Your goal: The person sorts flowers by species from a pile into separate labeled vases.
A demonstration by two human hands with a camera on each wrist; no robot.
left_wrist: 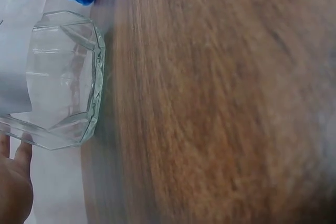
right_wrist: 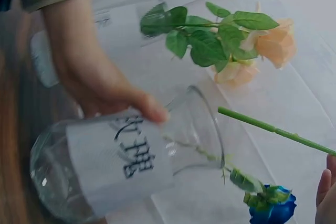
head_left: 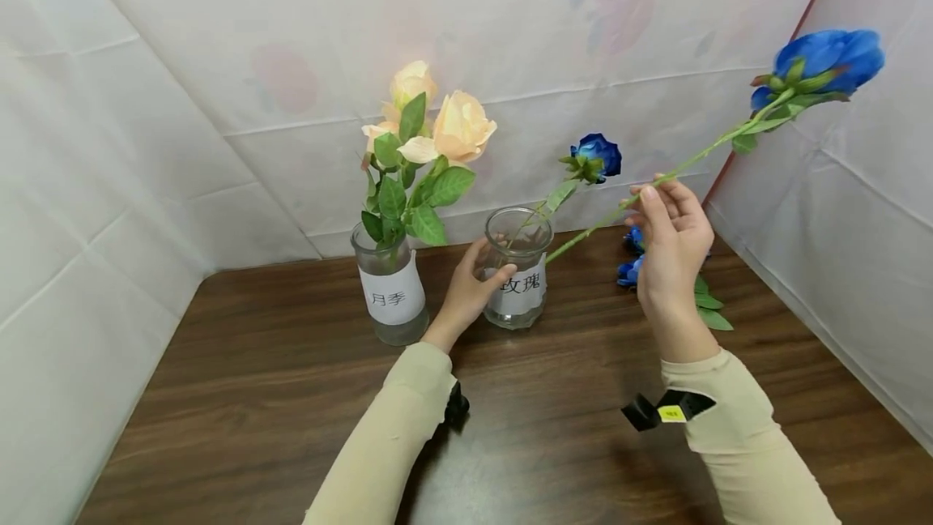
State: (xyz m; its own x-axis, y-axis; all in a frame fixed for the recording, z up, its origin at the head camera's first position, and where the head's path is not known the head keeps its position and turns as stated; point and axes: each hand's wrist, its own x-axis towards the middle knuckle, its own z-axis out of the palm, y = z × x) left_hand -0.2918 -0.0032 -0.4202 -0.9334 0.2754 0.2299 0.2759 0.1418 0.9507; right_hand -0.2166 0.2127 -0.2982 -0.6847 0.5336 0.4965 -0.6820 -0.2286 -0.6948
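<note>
My left hand (head_left: 470, 286) holds a glass vase (head_left: 519, 235) around its side, thumb at the front by the white label (right_wrist: 121, 166) with dark characters. One dark blue rose (head_left: 596, 159) leans out of this vase, its stem inside the glass. Between thumb and fingers, my right hand (head_left: 672, 245) pinches the green stem (head_left: 703, 154) of another blue rose (head_left: 827, 63), whose bloom points up to the right. In the right wrist view, the cut end of that stem (right_wrist: 247, 119) is near the vase's mouth, apparently outside it. The left wrist view shows the vase's faceted base (left_wrist: 94, 82).
Left of the held vase stands a second labelled glass vase (head_left: 394, 294) with several peach roses (head_left: 462, 126). More blue flowers (head_left: 631, 271) and green leaves (head_left: 713, 310) lie on the wooden table (head_left: 291, 395), partly behind my right hand. White cloth (head_left: 306, 47) hangs behind and at the sides.
</note>
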